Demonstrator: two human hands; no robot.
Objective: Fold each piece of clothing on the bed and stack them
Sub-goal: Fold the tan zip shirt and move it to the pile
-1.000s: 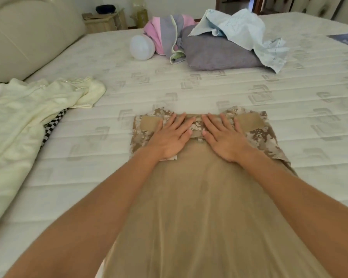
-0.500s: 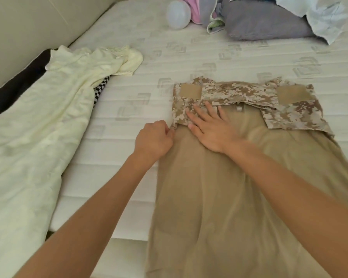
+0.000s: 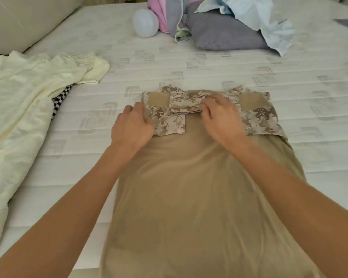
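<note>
A tan shirt with camouflage sleeves [image 3: 189, 187] lies flat on the white mattress [image 3: 289, 97] in front of me, its sleeves folded across the top. My left hand [image 3: 132, 125] grips the left edge of the camouflage part, fingers curled over it. My right hand [image 3: 221, 117] pinches the folded camouflage collar near the middle. A cream garment [image 3: 24, 105] lies spread at the left, over a black-and-white checkered piece [image 3: 60, 101]. A heap of pink, grey and light blue clothes [image 3: 219, 23] sits at the far side.
A white round ball-like object [image 3: 146, 23] rests beside the far heap. A padded beige headboard [image 3: 24, 19] runs along the left. The mattress's near edge is under the shirt's lower part.
The view shifted back to centre the shirt. My left hand moved from beside the shirt onto its left camouflage edge. My right hand moved right to the collar and curled its fingers.
</note>
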